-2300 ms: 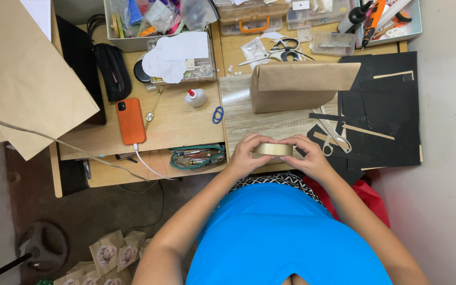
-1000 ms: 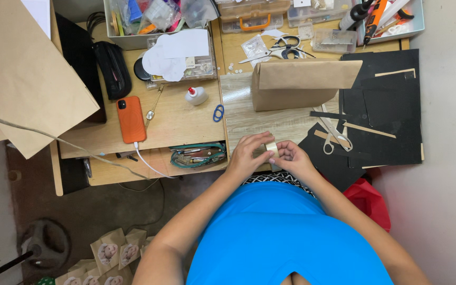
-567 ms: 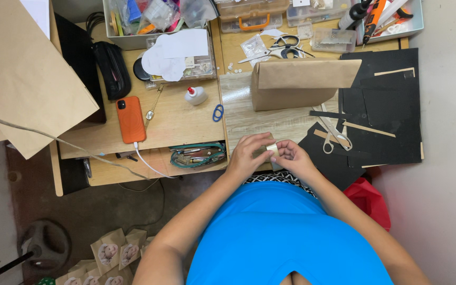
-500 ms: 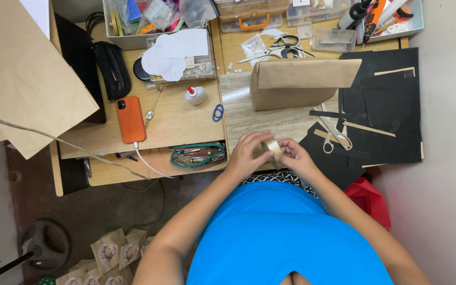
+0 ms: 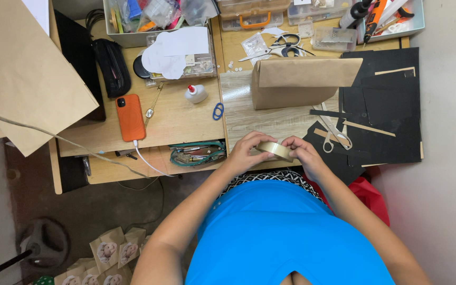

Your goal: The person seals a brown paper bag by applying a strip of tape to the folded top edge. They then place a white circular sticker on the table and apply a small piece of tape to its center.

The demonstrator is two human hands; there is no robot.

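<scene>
A roll of clear tape [image 5: 275,150] is held tilted just above the near edge of the bench [image 5: 186,119], pinched between both hands. The left hand [image 5: 246,152] is curled around its left rim; the right hand [image 5: 304,155] is closed on the right rim, fingertips on the band. By the look of it, the tape's loose end is being hunted; a fingernail under that edge is called for. Beyond stands a brown paper bag [image 5: 302,82], scissors [image 5: 333,132] beside it, an orange phone [image 5: 130,117] well apart.

tape roll [image 5: 275,151]: glossy translucent plastic | table [image 5: 186,116]: matt wood grain | box [image 5: 302,82]: matt brown paper | sheet [image 5: 386,105]: matt black card
</scene>
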